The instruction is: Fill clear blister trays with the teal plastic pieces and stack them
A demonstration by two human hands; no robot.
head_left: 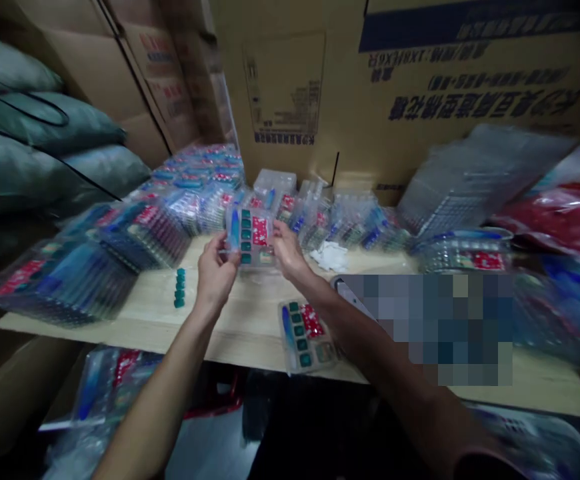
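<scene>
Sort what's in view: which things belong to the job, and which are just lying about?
In use: clear plastic pack held by left hand and right hand; second pack; stacked packs; loose teal pieces.
Lying about: cardboard cartons; grey sacks; white scraps.

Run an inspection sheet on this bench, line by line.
surface: pale wooden board.
job's things: clear packet of green and red pieces, held up off the board; matching packet lying on the board.
clutter: stacked packets at left and back; green pieces in a short row; white scraps.
grippers: bare left hand and right hand, both gripping the packet's sides.
cables: nothing seen.
surroundings: cardboard boxes, grey sacks, red plastic bag; a pixelated patch hides part of the board at right.
</scene>
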